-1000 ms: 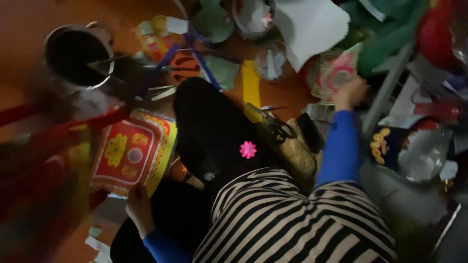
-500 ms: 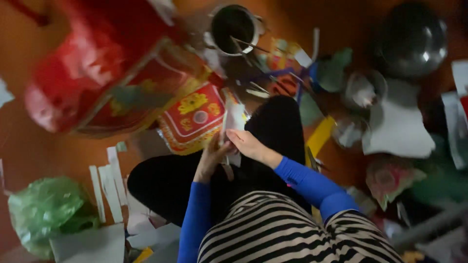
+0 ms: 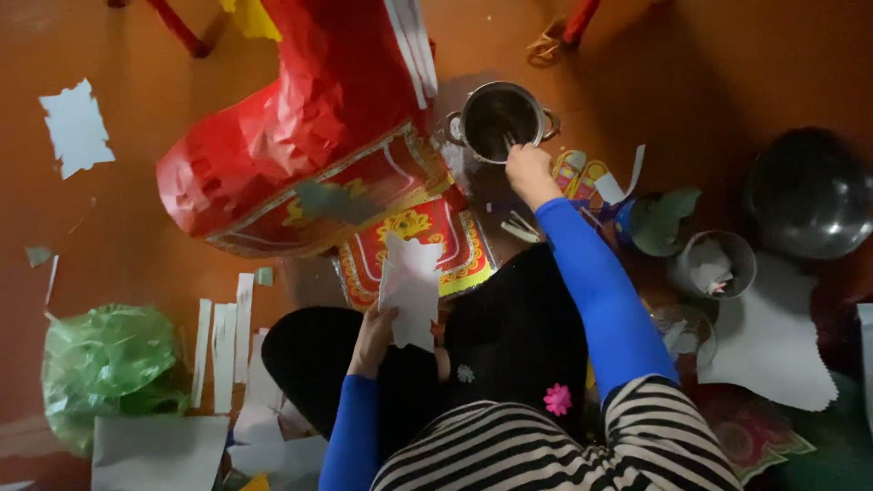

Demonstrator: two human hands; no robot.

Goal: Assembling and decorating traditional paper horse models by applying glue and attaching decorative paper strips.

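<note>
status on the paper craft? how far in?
Done: the red paper boot looks largely covered, and white strips lie cut on the floor. In hand: left hand holds a white paper piece; right hand reaches into the pot. Left: that piece isn't stuck on yet.

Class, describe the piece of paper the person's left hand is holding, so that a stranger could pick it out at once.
Start at the big red paper boot on the orange floor, then drop to the red-and-gold printed sheet below it. The white paper piece overlaps that sheet, pinched by the left hand. Unlike the floor scraps, it is lifted and jagged-edged.

Metal pot (image 3: 498, 121) beyond the knees — paper boot (image 3: 300, 136) to its left.
</note>
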